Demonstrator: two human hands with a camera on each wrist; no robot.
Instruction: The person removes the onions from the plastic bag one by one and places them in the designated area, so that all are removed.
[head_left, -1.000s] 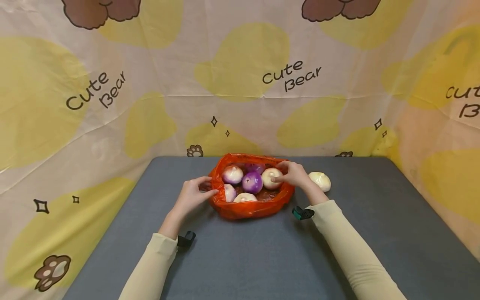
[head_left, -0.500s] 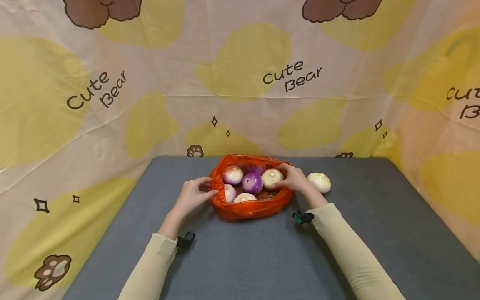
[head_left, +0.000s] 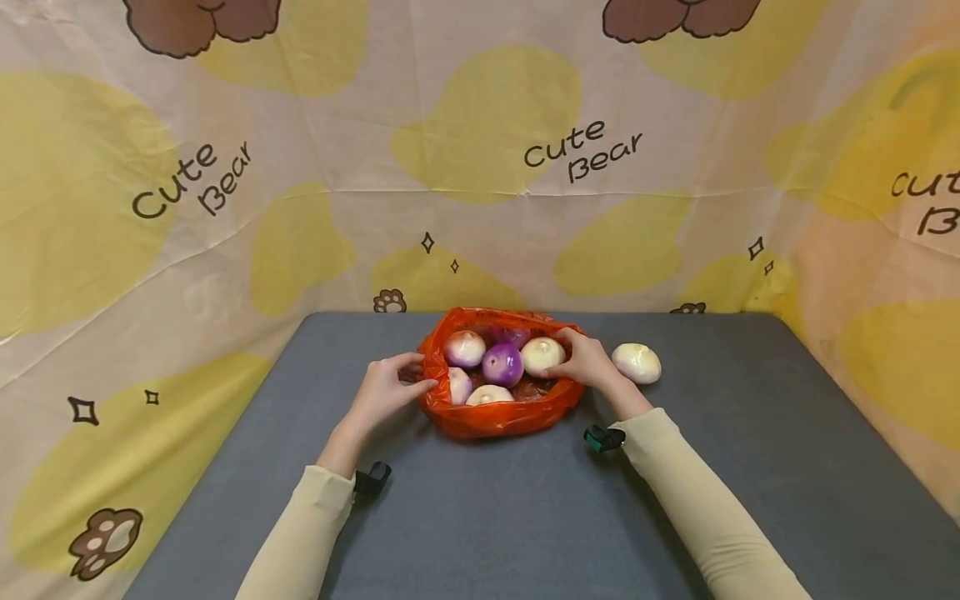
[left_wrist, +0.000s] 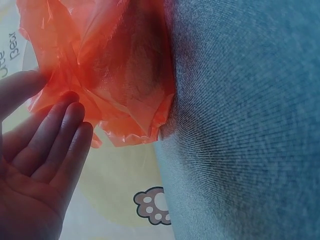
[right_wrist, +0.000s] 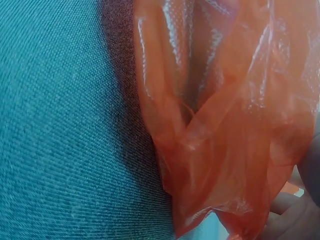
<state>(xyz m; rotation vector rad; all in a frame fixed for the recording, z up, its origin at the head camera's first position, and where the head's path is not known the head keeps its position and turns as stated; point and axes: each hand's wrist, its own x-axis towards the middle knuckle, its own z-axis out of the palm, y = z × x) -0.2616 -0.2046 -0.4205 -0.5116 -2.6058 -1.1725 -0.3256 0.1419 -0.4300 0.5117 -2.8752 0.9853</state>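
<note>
An orange-red plastic bag [head_left: 495,421] sits wide-mouthed on the table, with several peeled onions inside, some white and some purple. My left hand [head_left: 384,387] pinches the bag's left rim; in the left wrist view thumb and fingertips meet the thin film. Over the right rim reaches my right hand [head_left: 588,360], thumb and forefinger either side of a white onion [head_left: 542,356] in the bag. A purple onion [head_left: 502,364] lies beside it. In the right wrist view the bag wall [right_wrist: 220,150] hides most of that hand's fingers.
One more white onion [head_left: 637,363] lies on the grey-blue table [head_left: 487,517], just right of the bag and close to the right wrist. A fabric backdrop [head_left: 480,167] printed with bears rises behind the table's far edge.
My right thumb has slid from the white onion's top to its lower right side, and the right hand has drifted slightly downward. The left hand and bag have hardly moved.
</note>
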